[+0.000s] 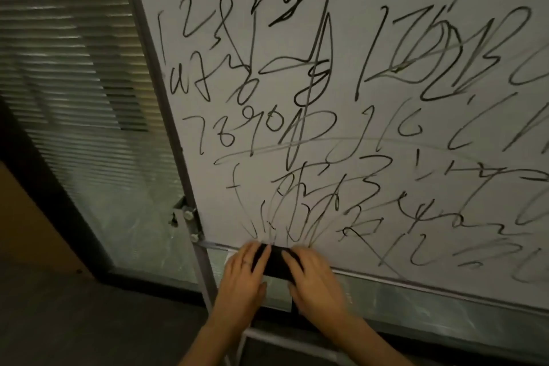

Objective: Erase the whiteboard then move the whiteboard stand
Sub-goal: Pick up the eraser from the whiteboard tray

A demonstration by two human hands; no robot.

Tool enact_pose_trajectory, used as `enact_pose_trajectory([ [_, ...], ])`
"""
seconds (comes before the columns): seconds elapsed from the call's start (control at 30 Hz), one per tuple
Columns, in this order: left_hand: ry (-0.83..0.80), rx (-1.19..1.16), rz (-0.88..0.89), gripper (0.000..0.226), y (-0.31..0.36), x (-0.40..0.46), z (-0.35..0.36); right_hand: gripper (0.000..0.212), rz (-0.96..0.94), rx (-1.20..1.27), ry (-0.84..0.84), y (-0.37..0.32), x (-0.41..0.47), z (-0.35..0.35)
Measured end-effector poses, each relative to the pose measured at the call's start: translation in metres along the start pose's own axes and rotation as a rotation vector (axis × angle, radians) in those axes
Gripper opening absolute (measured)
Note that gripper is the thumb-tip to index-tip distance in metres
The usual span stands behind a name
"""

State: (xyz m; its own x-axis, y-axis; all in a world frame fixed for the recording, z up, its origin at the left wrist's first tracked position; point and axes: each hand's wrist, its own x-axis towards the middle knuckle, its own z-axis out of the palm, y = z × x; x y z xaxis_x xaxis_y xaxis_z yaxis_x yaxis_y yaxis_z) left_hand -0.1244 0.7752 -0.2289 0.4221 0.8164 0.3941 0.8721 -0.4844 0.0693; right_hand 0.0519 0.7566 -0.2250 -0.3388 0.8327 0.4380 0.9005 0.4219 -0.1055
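Observation:
A large whiteboard [371,116] covered in black marker scribbles fills most of the view, framed in grey metal. At its bottom edge lies a black eraser [274,263], held between both hands. My left hand [245,275] grips its left end, fingers curled over the top. My right hand [312,276] covers its right end. The eraser rests against the lower rim of the board, above the metal pen tray [416,300]. A grey upright of the stand [205,273] runs down just left of my left hand.
A bracket with knobs [185,218] joins the board to the stand at the lower left corner. Behind the board to the left is a glass wall with horizontal blinds [74,68]. Dark floor [104,321] lies below, and a brown panel [26,217] stands at far left.

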Motion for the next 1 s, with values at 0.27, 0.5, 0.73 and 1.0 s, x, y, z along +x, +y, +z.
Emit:
enact_pose_trajectory([
  [0.27,0.101,-0.026,0.083,0.095,-0.015,0.015,0.017,0.090,-0.076,-0.125,0.135,0.004,0.019,0.025],
  [0.5,0.413,-0.037,0.163,0.039,-0.029,0.008,0.040,0.053,-0.158,-0.270,0.276,0.001,0.014,0.037],
  [0.73,0.405,-0.053,0.298,0.050,-0.042,0.016,0.029,0.061,-0.221,-0.360,0.343,0.001,0.020,0.036],
  [1.0,0.468,-0.063,0.453,0.047,-0.078,0.038,-0.044,0.030,-0.306,-0.293,0.438,-0.026,0.065,-0.012],
])
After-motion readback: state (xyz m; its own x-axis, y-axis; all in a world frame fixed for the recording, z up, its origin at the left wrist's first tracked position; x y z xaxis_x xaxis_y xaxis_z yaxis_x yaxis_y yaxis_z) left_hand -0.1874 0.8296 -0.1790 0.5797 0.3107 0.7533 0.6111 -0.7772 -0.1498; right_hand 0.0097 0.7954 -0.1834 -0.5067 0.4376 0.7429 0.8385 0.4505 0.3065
